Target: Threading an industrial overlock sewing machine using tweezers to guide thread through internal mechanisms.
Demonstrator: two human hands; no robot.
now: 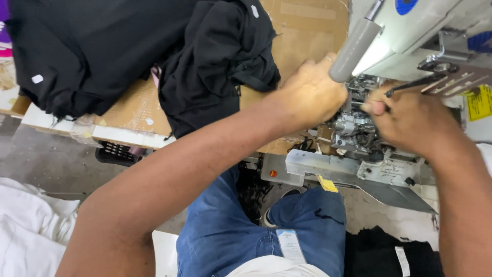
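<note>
At the right of the scene, both hands meet over the exposed metal needle mechanism (354,131) of a pale grey industrial sewing machine (405,36). That closeness suggests fine work among small parts. The left hand (312,95) is curled, fingers tucked behind the machine's grey cylindrical arm (354,48); what they grip I cannot tell. The right hand (410,123) has its fingers drawn together at the mechanism, thumb forward, perhaps pinching something too small to see. Farther left, heaps of black fabric (215,61) lie on a brown cardboard-covered tabletop (302,31). Near left, white cloth (28,225) sits on the grey concrete floor (46,159).
</note>
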